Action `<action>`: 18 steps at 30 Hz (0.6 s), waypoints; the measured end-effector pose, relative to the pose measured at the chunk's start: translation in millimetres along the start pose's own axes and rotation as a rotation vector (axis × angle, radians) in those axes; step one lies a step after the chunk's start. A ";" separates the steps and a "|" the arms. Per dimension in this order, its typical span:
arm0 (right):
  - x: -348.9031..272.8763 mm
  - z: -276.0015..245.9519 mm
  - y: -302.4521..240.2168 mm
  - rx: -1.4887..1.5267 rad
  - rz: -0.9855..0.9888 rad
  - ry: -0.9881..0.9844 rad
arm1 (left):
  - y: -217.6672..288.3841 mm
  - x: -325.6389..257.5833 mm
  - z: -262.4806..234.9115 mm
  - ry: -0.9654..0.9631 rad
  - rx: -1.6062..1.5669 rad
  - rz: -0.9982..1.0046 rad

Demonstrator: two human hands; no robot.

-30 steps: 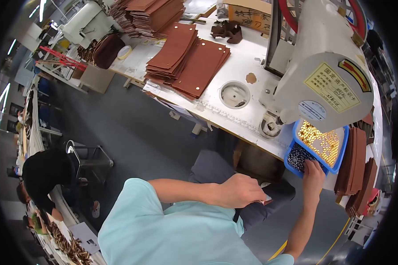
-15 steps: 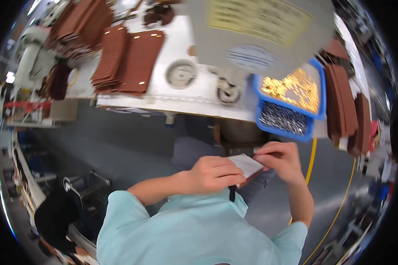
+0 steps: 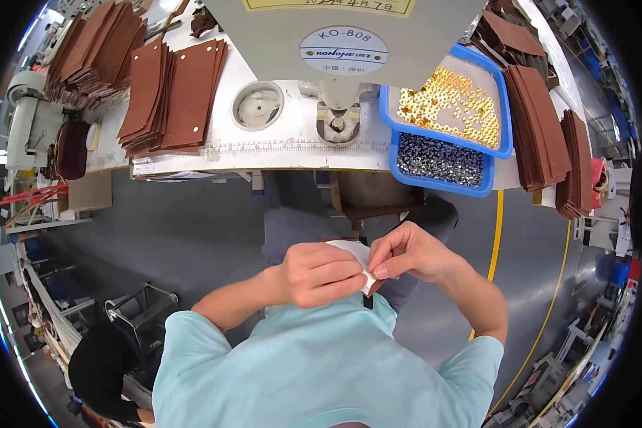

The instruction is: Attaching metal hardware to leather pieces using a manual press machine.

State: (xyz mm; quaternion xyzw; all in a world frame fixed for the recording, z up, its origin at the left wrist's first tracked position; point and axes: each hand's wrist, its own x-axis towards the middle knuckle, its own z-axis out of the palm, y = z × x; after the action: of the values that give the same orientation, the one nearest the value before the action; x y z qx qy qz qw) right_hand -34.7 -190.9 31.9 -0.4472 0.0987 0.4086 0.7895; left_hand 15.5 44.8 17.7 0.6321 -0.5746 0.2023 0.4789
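Observation:
Close to my body, above my lap, my left hand (image 3: 322, 274) is closed around a flat piece with a white face and a brown edge (image 3: 352, 249). Its fingers cover much of that piece. My right hand (image 3: 415, 254) pinches with thumb and forefinger at the piece's right edge, close to my left fingertips. Whether something small sits between those fingertips is too hidden to tell. Beyond my hands, at the table's front edge, stands the lower part of a grey press machine (image 3: 339, 123).
Blue trays hold gold-coloured fasteners (image 3: 449, 107) and dark metal fasteners (image 3: 439, 158) at the table's right. Stacks of brown leather panels lie left (image 3: 185, 100) and right (image 3: 538, 128). A round dish (image 3: 257, 105) sits left of the press. A person in black (image 3: 107, 371) is at lower left.
My right hand has moved left and closer to my left hand, pinching the piece's edge. The white-faced piece has turned and shifted left. The whole view has shifted, too.

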 end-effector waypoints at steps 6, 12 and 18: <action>8.8 -7.5 3.6 0.111 0.031 -0.111 | -1.1 -0.2 -3.6 -0.029 0.023 0.009; 6.8 -5.6 -1.2 -0.020 0.045 -0.026 | -3.5 5.1 -2.2 0.018 0.071 0.015; -12.6 18.9 0.8 -0.680 -0.395 0.249 | -1.6 -1.2 -6.3 0.021 0.099 -0.007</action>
State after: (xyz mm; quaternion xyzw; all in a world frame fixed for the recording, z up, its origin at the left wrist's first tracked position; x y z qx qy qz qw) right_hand -47.4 -182.8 48.9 -0.7389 -0.0348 0.2015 0.6421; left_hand 18.5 50.5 19.0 0.6549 -0.5565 0.2354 0.4540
